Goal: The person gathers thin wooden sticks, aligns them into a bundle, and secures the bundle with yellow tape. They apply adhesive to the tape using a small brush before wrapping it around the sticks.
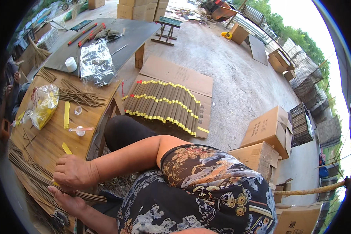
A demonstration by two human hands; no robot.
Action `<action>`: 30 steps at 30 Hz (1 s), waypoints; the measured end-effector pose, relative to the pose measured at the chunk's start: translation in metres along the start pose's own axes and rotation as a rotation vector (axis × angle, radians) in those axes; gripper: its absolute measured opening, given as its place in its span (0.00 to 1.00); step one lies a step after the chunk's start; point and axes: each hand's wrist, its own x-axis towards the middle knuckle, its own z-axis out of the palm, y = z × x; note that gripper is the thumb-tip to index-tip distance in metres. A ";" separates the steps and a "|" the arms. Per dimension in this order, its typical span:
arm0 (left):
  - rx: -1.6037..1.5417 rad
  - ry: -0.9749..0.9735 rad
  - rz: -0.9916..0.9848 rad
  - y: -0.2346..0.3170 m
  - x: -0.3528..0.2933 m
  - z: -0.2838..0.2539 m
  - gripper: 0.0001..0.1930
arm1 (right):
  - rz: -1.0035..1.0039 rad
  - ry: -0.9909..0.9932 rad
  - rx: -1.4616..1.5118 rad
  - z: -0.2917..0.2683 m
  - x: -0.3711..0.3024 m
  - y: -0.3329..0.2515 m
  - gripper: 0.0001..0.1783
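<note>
Head view, from the left: thin brown sticks (31, 167) lie on the wooden surface (50, 140), near a clear plastic bag (45, 107) with yellow contents and a flat yellow strip (66, 115). Left hand (68, 201) touches the sticks; its fingers are partly hidden, so I cannot tell how closed its grip is. Right hand (73, 171) has its grip curled over them. Rightward, yellow-banded brown bundles (163, 98) lie on flattened cardboard (179, 76); past them stand cardboard boxes (263, 126).
</note>
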 end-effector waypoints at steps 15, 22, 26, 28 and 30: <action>-0.219 -0.355 0.044 0.001 -0.026 0.019 0.21 | 0.015 0.015 0.140 -0.057 0.002 -0.039 0.09; -0.309 -0.552 -0.063 0.006 -0.034 0.026 0.21 | -0.011 0.150 0.185 -0.069 -0.003 -0.046 0.09; -0.255 -0.485 -0.029 0.011 -0.050 0.033 0.21 | 0.080 0.208 0.339 -0.072 -0.002 -0.048 0.06; -0.041 -0.239 0.148 0.020 -0.072 0.048 0.20 | 0.366 0.173 0.604 -0.083 0.002 -0.052 0.04; -0.073 -0.436 0.053 0.031 -0.074 0.044 0.18 | 0.594 0.200 1.064 -0.105 0.017 -0.047 0.03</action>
